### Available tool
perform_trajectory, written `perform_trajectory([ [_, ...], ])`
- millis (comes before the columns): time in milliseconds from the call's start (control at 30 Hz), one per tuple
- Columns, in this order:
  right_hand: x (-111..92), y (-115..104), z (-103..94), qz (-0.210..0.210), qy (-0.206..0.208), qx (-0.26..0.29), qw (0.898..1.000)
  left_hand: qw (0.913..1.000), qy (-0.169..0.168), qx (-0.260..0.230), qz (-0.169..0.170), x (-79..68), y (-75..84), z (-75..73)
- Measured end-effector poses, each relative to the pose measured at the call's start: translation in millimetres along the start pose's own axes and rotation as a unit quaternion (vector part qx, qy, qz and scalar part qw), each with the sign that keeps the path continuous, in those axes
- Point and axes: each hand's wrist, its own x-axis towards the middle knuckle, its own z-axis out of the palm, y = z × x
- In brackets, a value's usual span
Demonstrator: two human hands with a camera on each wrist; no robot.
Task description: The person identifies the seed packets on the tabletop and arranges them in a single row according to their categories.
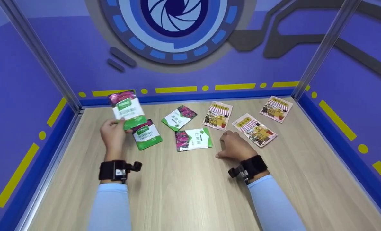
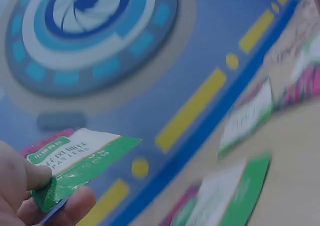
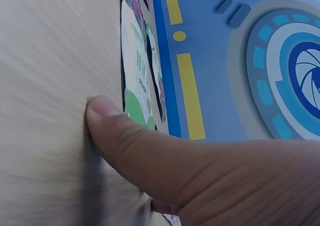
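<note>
My left hand (image 1: 112,134) pinches a green, white and magenta seed packet (image 1: 128,110) by its lower edge, thumb on the printed face. In the left wrist view this packet (image 2: 80,156) tilts up off the table. A similar packet (image 1: 147,136) lies just below it, its upper left corner partly covered. My right hand (image 1: 237,146) rests on the table with nothing in its grasp, fingers loosely bent and thumb tip at the wood. It sits between a white and green packet (image 1: 193,140) on its left and a pink packet with a striped awning (image 1: 254,130) on its right.
Another white and green packet (image 1: 179,117) lies farther back in the middle. Two more awning packets, one near the centre (image 1: 217,115) and one at the back right corner (image 1: 276,109), lie flat. Blue-purple panels (image 1: 190,77) wall the wooden table (image 1: 177,192) at back and sides.
</note>
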Motion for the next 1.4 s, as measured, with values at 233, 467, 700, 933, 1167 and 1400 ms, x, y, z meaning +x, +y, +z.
perform_trajectory([
  [233,1,0,1.2,0.000,0.001,0.001,1.000,0.9967,-0.077,-0.026,0.007,-46.0,24.6,42.8],
  [467,1,6,-2.9,-0.005,0.011,0.013,1.000,0.9924,-0.115,-0.028,0.035,-72.4,32.9,62.2],
  [700,3,3,-17.8,0.011,0.086,0.160,0.983,0.9900,-0.134,-0.034,0.027,-91.0,36.6,77.3],
  [933,10,-40,-38.1,-0.052,0.155,0.326,0.931,0.9845,-0.168,-0.042,0.031,-107.6,42.8,84.5],
  [1167,11,-68,-48.0,-0.081,0.117,0.483,0.864,0.9798,-0.186,-0.064,0.036,-119.2,46.2,89.4],
  [1400,8,-88,-48.3,-0.103,0.138,0.502,0.848,0.9748,-0.202,-0.080,0.051,-127.3,47.8,94.3],
])
